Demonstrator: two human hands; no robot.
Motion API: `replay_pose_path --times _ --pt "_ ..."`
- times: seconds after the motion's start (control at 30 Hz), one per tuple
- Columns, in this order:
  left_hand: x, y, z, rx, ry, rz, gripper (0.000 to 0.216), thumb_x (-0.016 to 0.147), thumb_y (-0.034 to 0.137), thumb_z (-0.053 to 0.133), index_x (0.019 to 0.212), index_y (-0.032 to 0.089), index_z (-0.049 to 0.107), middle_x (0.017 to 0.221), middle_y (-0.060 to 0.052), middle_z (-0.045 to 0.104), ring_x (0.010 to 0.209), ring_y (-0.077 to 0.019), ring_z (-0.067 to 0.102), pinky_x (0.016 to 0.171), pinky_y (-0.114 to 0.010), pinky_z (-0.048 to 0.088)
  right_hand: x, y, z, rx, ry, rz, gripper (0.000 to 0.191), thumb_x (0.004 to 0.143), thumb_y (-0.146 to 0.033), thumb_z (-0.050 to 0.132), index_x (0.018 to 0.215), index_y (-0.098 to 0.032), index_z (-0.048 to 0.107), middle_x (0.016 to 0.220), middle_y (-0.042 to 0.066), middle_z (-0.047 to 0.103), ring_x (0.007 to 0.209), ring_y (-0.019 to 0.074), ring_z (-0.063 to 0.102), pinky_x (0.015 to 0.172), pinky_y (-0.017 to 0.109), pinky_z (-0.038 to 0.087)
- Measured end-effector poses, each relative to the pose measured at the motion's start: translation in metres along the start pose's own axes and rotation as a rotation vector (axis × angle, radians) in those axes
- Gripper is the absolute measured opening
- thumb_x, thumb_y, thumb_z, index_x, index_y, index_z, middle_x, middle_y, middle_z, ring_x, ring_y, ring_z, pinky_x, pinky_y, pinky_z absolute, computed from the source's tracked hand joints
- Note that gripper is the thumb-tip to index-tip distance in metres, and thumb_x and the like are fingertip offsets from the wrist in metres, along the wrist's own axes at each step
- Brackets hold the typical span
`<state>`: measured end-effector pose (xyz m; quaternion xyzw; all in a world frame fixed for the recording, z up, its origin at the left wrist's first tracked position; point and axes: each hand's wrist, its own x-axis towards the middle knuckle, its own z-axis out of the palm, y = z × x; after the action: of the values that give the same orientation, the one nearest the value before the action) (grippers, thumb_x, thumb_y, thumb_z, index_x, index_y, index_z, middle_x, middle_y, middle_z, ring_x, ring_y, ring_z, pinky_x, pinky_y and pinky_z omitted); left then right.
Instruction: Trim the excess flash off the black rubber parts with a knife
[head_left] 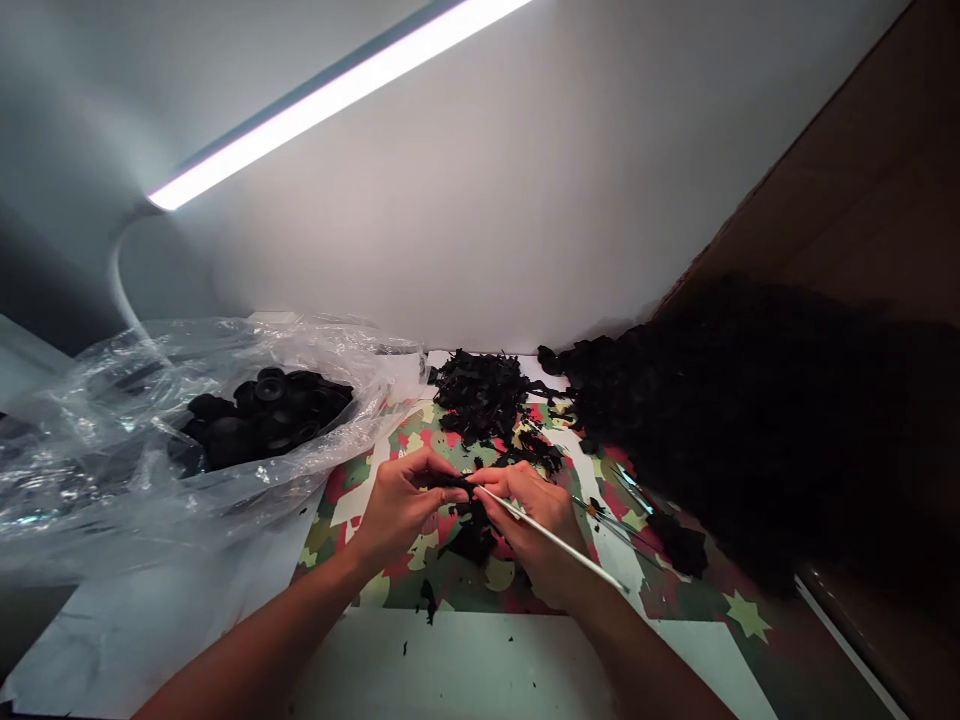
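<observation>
My left hand (405, 505) pinches a small black piece (456, 482) between thumb and fingers, above the middle of the patterned mat (337, 520). My right hand (532, 515) is closed on a thin white stick-like tool (574, 553), whose rear end points down to the right. The fingertips of both hands nearly meet at the black piece. The tool's front tip is hidden at the fingers. Below the hands lie dark scraps (476, 540), and just beyond them sits a heap of black shreds (484, 395).
On the left, a clear plastic bag (375, 375) holds several round black parts (270, 390). A large pile of black pieces (712, 420) fills the right side against a brown panel. Tweezers-like metal tools (630, 485) lie right of my hands. A lit lamp bar (337, 105) hangs above.
</observation>
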<state>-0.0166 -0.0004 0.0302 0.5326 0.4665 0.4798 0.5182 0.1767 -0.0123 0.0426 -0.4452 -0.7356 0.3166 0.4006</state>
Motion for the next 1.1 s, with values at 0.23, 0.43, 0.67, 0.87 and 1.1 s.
replay_pose_path --times 0.23,0.43,0.67,0.87,1.1 --pt "0.001 -0.002 -0.001 -0.078 -0.027 -0.04 0.022 0.068 0.025 0.089 0.08 0.017 0.072 0.074 -0.001 0.075 0.069 -0.0172 0.072 0.066 -0.026 0.058 0.006 0.008 -0.004 0.14 0.146 0.161 0.017 0.094 -0.033 0.064 0.08 -0.025 0.07 0.097 0.004 0.079 0.083 0.0225 0.072 0.07 0.032 0.052" --pt "0.0 -0.003 0.001 -0.061 -0.052 -0.031 0.026 0.07 0.023 0.088 0.081 0.018 0.065 0.076 0.0 0.072 0.073 -0.0152 0.069 0.068 -0.025 0.056 0.004 -0.001 -0.002 0.257 0.042 0.134 0.021 0.093 -0.035 0.066 0.076 -0.023 0.069 0.105 0.006 0.079 0.085 0.0226 0.073 0.07 0.033 0.054" --pt "0.001 -0.004 0.002 0.009 -0.016 0.001 0.034 0.069 0.022 0.088 0.08 0.019 0.056 0.073 0.004 0.062 0.069 -0.0122 0.061 0.063 -0.022 0.048 0.004 -0.004 -0.001 0.161 0.006 -0.046 0.018 0.095 -0.025 0.063 0.077 -0.023 0.068 0.106 0.005 0.079 0.094 0.0226 0.073 0.09 0.038 0.052" --pt "0.0 -0.003 0.003 0.034 -0.032 0.007 0.034 0.07 0.019 0.085 0.08 0.019 0.053 0.072 0.005 0.059 0.069 -0.0115 0.058 0.063 -0.022 0.046 0.005 0.001 -0.004 0.123 -0.057 -0.043 0.017 0.096 -0.027 0.062 0.081 -0.023 0.069 0.109 0.005 0.078 0.096 0.0221 0.071 0.087 0.035 0.051" --pt "0.0 -0.004 0.003 0.107 -0.04 0.0 0.035 0.07 0.026 0.085 0.079 0.019 0.052 0.073 0.004 0.058 0.067 -0.0118 0.057 0.061 -0.023 0.045 0.006 -0.002 -0.006 0.024 -0.075 -0.13 0.018 0.099 -0.029 0.058 0.089 -0.022 0.072 0.099 0.004 0.078 0.086 0.0195 0.07 0.08 0.033 0.049"
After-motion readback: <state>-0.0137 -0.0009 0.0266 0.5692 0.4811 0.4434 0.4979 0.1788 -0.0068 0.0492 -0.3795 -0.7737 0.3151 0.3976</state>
